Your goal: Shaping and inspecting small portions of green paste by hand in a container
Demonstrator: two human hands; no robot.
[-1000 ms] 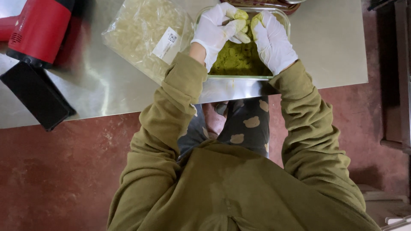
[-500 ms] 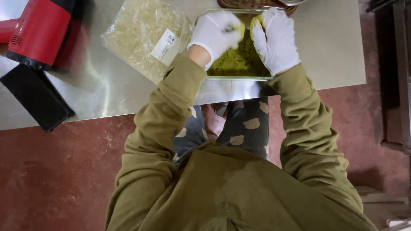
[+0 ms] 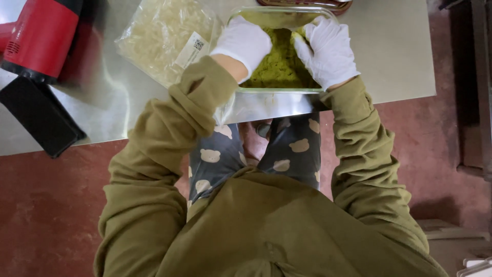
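A clear glass dish (image 3: 266,91) stands on the steel table (image 3: 389,56) and holds a yellow-green mash (image 3: 279,69). Both my hands wear white gloves. My left hand (image 3: 245,42) presses down into the mash at the dish's left side, fingers curled. My right hand (image 3: 328,51) rests on the mash at the right side, fingers bent into it. Whether either hand grips a lump of mash is hidden by the gloves. Olive sleeves cover both arms.
A clear bag of pale shredded food (image 3: 166,38) lies left of the dish. A red and black appliance (image 3: 41,38) and a black block (image 3: 38,120) sit at the table's left. A dark-rimmed dish (image 3: 307,4) shows at the top edge. The floor is reddish.
Both hands have dropped from above the dish, where they held small yellow-green pieces, down into the mash. The camera view has shifted slightly.
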